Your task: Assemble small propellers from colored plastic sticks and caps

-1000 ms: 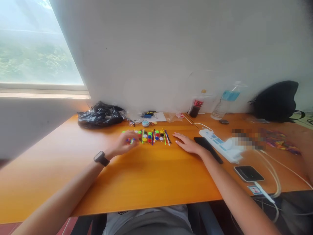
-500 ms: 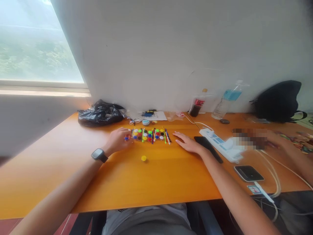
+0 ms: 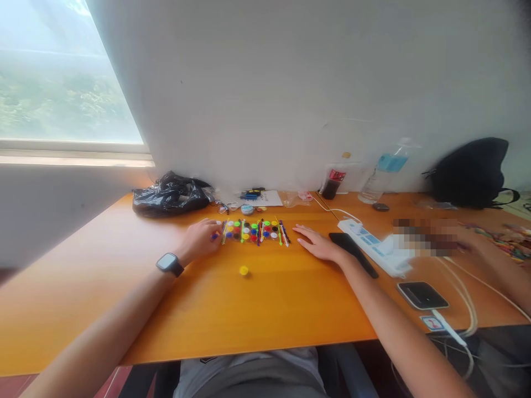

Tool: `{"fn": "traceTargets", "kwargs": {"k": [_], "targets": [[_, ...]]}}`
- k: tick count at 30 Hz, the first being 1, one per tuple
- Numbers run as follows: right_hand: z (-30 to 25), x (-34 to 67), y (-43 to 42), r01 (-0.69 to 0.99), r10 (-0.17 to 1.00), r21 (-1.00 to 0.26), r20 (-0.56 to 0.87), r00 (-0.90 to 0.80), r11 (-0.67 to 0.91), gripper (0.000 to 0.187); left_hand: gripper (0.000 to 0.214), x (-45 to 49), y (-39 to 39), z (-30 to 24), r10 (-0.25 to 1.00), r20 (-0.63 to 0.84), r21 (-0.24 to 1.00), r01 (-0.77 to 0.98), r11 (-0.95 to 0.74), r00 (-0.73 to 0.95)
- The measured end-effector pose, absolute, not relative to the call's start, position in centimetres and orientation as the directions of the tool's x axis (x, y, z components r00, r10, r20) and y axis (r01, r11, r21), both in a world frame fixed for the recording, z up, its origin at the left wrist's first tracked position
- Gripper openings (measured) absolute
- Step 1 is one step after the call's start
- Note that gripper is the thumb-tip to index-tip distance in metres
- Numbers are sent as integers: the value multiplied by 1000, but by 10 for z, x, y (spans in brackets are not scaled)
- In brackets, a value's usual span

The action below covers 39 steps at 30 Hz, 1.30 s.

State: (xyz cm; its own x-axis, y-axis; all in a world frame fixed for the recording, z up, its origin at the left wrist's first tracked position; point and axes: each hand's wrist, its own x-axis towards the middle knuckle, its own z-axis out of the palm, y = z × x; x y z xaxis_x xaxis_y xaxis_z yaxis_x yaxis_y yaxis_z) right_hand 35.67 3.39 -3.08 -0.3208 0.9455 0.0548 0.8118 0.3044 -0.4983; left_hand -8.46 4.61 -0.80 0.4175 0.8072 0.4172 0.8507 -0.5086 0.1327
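Observation:
On the orange table (image 3: 269, 309) lies a grid of small coloured round caps and thin coloured sticks (image 3: 254, 230). My left hand (image 3: 202, 240), with a dark watch on its wrist, sits at the grid's left end, its fingers pinched on a small blue piece. My right hand (image 3: 316, 242) lies flat and open on the table just right of the grid, holding nothing. One yellow cap (image 3: 244, 270) rests alone nearer to me, in front of the grid.
A black plastic bag (image 3: 169, 194) lies back left. Papers and pens (image 3: 259, 195), a cola bottle (image 3: 333, 182), a water bottle (image 3: 384, 171) and a black bag (image 3: 470, 171) line the wall. A white power strip (image 3: 369, 243), phones and cables lie right. Another person's arm (image 3: 493, 260) reaches in there.
My left hand slid left from over the grid to its left end. A yellow cap now lies alone in front of the grid. My right hand stayed still.

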Motion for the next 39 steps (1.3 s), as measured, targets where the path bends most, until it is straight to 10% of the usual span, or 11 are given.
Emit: {"fn": "traceTargets", "kwargs": {"k": [39], "targets": [[-30, 357, 33, 823, 947, -482, 43, -320, 300, 56, 25, -84, 47, -8, 794, 413, 109, 841, -529, 446]]}}
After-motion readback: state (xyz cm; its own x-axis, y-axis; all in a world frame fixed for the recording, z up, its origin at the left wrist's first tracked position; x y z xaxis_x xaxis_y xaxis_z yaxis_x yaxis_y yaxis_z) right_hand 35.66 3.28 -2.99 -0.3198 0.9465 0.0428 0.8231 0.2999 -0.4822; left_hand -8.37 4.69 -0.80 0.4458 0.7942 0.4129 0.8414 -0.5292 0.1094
